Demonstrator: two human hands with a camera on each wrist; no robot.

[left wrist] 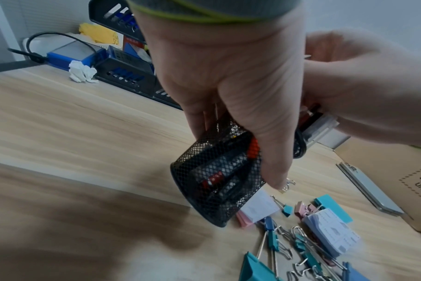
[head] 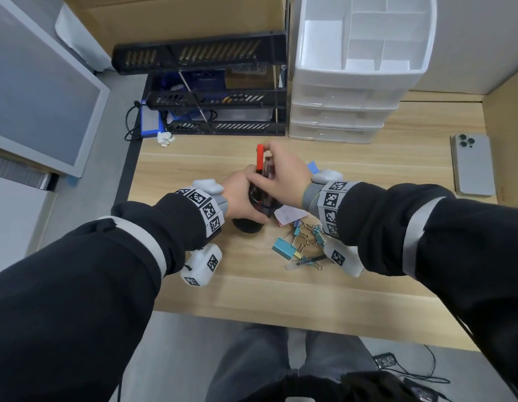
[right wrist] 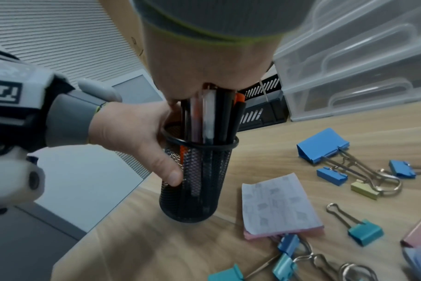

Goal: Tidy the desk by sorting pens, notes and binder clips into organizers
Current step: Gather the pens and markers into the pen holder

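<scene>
A black mesh pen cup [right wrist: 195, 180] [left wrist: 216, 176] stands on the wooden desk [head: 281, 285], and my left hand [head: 243, 192] [right wrist: 137, 136] grips its side. My right hand [head: 278, 172] [left wrist: 363, 85] holds a bundle of pens [right wrist: 212, 117] from above, their lower ends inside the cup; an orange-capped pen [head: 260, 156] sticks up highest. Pink and white sticky notes [right wrist: 279, 207] [head: 289, 214] lie just right of the cup. Blue, teal and yellow binder clips [head: 298, 245] [right wrist: 324, 148] are scattered on the desk by my right wrist.
A white drawer organizer [head: 356, 68] with open top compartments stands at the back right, a black slotted tray rack [head: 211, 91] at the back left. A phone [head: 471, 166] lies at the right edge. A crumpled white paper [head: 165, 138] lies near the rack.
</scene>
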